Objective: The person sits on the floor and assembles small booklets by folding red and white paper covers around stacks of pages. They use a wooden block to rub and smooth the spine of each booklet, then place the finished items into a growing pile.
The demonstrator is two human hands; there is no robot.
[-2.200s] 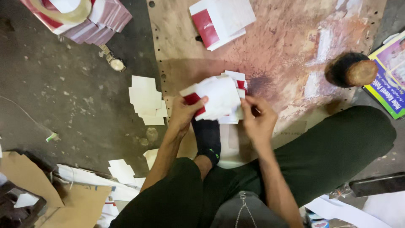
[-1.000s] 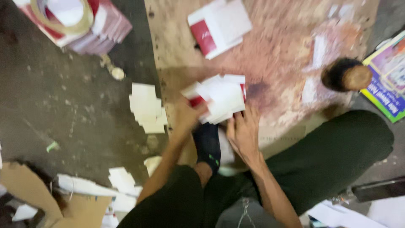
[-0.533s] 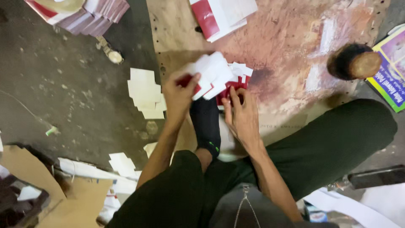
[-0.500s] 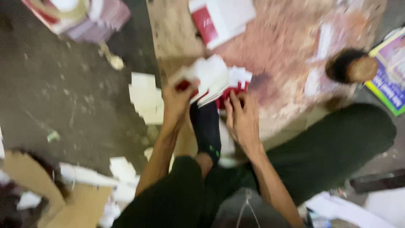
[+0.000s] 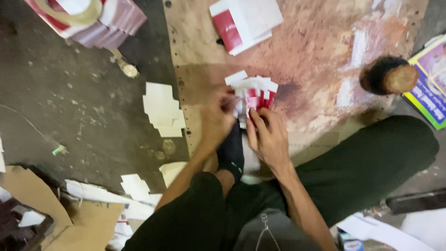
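Observation:
I sit on the floor with a black-socked foot (image 5: pixel 231 149) tucked in front of me. Both hands work a fanned bunch of red-and-white paper pieces (image 5: pixel 254 89) lying on a stained wooden board (image 5: pixel 320 51). My left hand (image 5: pixel 216 116) grips the bunch's left edge with curled fingers. My right hand (image 5: pixel 267 135) presses down on the bunch from the near side, fingers spread over the red parts. A second stack of red-and-white folded cards (image 5: pixel 245 21) lies farther up the board.
A pile of blank white cards (image 5: pixel 161 109) lies on the dark floor to the left. A bundle of stacked cards with a tape roll (image 5: pixel 86 16) sits top left. A round dark brush (image 5: pixel 388 76) and a colourful booklet (image 5: pixel 432 81) are at right. Cardboard scraps (image 5: pixel 37 204) lie bottom left.
The bunch was lifted by the left hand a moment ago; now it lies lower on the board, more spread out, with both hands pressing on it.

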